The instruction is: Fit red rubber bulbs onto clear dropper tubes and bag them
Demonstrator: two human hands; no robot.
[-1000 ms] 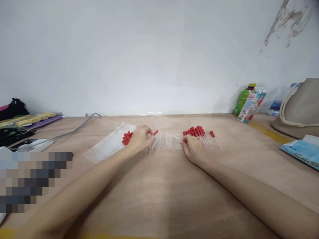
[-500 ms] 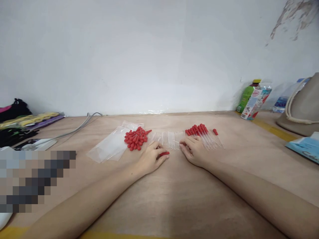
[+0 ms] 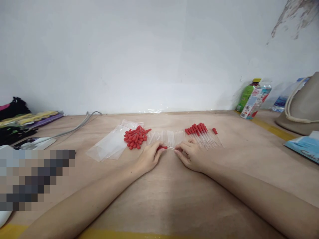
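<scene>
My left hand (image 3: 150, 156) is closed on a red rubber dropper bulb (image 3: 163, 147), its narrow end pointing right. In my right hand (image 3: 190, 155) a thin clear dropper tube (image 3: 171, 148) is pinched, its end meeting or nearly touching the bulb's neck. Behind both hands lies a row of clear tubes (image 3: 167, 136). Beyond my left hand is a heap of loose red bulbs (image 3: 136, 137). Several droppers with red bulbs fitted (image 3: 199, 128) lie side by side behind my right hand, and a separate one (image 3: 214, 130) rests a little farther right.
Flat clear plastic bags (image 3: 106, 146) lie left of the bulb heap. Two drink bottles (image 3: 254, 99), a beige hat (image 3: 302, 103) and a blue pack (image 3: 302, 149) are on the right. A grey cable (image 3: 74, 127) and folded fabric items (image 3: 37, 119) lie at the left.
My hands have come closer together. The bulb in my left hand has risen slightly, and the tube in my right hand has moved left and down to meet its neck.
</scene>
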